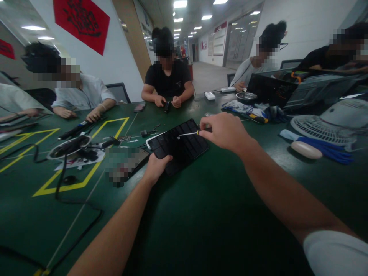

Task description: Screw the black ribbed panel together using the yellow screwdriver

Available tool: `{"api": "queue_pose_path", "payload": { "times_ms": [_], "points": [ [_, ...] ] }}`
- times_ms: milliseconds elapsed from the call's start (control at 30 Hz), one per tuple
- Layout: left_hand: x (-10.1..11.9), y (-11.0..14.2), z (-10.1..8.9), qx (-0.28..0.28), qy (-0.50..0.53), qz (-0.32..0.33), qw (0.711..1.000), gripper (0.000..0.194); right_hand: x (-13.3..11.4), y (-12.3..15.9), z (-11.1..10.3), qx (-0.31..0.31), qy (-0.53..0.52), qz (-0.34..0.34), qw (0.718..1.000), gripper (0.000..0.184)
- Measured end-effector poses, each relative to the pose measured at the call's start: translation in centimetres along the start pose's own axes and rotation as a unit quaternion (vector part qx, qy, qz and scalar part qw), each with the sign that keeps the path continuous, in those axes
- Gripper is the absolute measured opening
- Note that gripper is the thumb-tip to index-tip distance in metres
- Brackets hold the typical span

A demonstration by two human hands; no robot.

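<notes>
A flat black panel [181,145] with a grid of ribs lies tilted on the green table [201,214] in front of me. My left hand [156,166] is closed on its near left edge. My right hand [225,131] pinches a thin screwdriver [188,133] by its yellow-and-black handle. The metal tip rests on the panel's upper middle. A white edge shows under the panel's left side.
Several other people sit around the table, their hands on small parts. A black cable [71,199] loops at left inside yellow floor-tape lines. A white fan [327,122], blue gloves [324,147], a black case [270,90] and small screws [153,128] lie beyond.
</notes>
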State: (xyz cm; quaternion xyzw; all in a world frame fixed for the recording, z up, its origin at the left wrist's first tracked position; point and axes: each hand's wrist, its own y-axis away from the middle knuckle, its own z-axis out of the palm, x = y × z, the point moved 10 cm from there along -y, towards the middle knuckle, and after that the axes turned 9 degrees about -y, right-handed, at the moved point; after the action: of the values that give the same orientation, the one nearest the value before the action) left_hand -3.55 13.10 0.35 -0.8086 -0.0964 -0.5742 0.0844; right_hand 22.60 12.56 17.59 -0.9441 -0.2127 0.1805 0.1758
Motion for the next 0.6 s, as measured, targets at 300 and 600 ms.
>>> {"api": "queue_pose_path", "payload": {
  "times_ms": [300,600],
  "points": [
    [0.3,0.2,0.1,-0.004,0.008,0.005,1.000,0.041,-0.3,-0.1,1.0,-0.009,0.000,-0.012,1.000,0.017],
    [-0.2,-0.1,0.3,-0.012,0.003,0.021,1.000,0.040,0.2,0.0,1.4,-0.014,0.000,0.003,1.000,0.020]
  ]
}}
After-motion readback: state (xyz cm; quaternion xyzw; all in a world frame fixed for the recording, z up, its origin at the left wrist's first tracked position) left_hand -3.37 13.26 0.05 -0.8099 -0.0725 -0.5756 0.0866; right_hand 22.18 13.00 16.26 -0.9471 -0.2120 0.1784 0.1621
